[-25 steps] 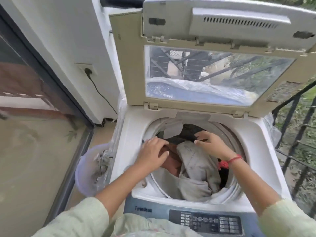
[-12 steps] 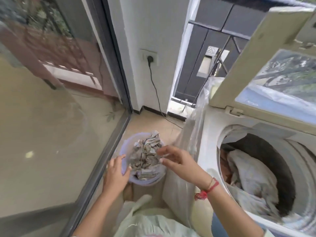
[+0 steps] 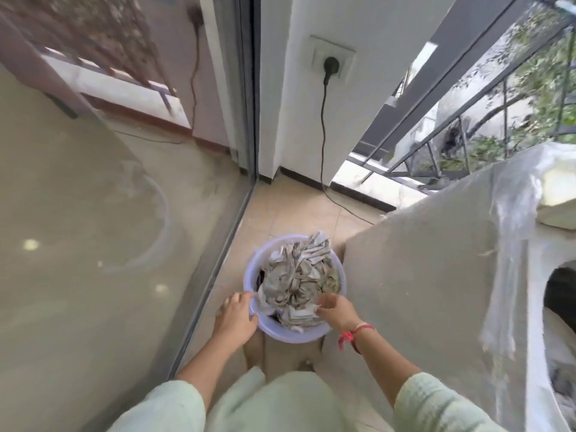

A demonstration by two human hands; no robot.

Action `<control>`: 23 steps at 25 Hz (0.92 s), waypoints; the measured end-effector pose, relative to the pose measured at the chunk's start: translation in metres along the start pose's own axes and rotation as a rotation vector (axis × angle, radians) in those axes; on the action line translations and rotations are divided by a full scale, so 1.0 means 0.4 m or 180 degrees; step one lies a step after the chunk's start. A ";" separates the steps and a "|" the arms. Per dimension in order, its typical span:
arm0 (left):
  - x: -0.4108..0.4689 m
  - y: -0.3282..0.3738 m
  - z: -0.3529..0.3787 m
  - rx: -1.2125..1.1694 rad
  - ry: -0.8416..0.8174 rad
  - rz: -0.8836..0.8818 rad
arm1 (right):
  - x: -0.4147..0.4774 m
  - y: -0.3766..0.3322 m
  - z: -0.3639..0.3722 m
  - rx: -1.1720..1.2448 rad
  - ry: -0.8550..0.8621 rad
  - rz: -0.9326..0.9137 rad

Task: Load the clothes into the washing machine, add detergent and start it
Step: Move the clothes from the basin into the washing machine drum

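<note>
A lilac plastic tub [image 3: 339,286] stands on the tiled floor, filled with crumpled grey patterned clothes [image 3: 296,280]. My left hand [image 3: 235,318] rests on the tub's near left rim, fingers curled over the edge. My right hand [image 3: 336,310], with a red thread at the wrist, pinches the cloth at the near right of the pile. The washing machine [image 3: 436,275] fills the right side, draped in clear plastic, and a sliver of its open drum [image 3: 561,304] shows at the right edge.
A glass sliding door [image 3: 93,244] runs along the left, close to the tub. A black power cord [image 3: 324,126] hangs from a wall socket and trails across the floor behind the tub. A metal railing [image 3: 452,126] closes the balcony at the back right.
A second ago both hands were pressing clothes into the drum. The view has swung left and down to the tub; my left hand now holds its rim and my right hand grips the cloth.
</note>
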State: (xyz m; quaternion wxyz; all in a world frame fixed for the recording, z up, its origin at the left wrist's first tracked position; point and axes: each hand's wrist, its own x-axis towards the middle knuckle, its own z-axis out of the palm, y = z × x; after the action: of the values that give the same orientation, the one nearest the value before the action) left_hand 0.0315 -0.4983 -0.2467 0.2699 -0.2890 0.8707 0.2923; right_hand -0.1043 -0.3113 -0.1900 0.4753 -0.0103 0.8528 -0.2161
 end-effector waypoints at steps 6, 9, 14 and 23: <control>0.296 -0.011 0.182 -0.0013 -0.0324 0.0235 | 0.329 0.114 0.148 -0.0106 0.0493 0.0261; 0.439 0.013 0.286 0.0125 -0.0312 0.0300 | 0.501 0.152 0.200 0.0433 0.0922 0.0444; 0.560 0.073 0.389 -0.0032 0.0059 0.0377 | 0.691 0.194 0.265 0.1041 0.1388 0.0943; 0.312 -0.037 0.204 -0.0723 0.0634 -0.0421 | 0.332 0.172 0.178 0.1849 0.1595 0.0175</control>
State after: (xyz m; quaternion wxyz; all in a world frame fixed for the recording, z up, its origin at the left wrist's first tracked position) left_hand -0.0199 -0.4968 -0.3873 0.1664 -0.4020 0.8336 0.3404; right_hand -0.1061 -0.3039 -0.3553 0.2409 0.2008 0.8457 -0.4317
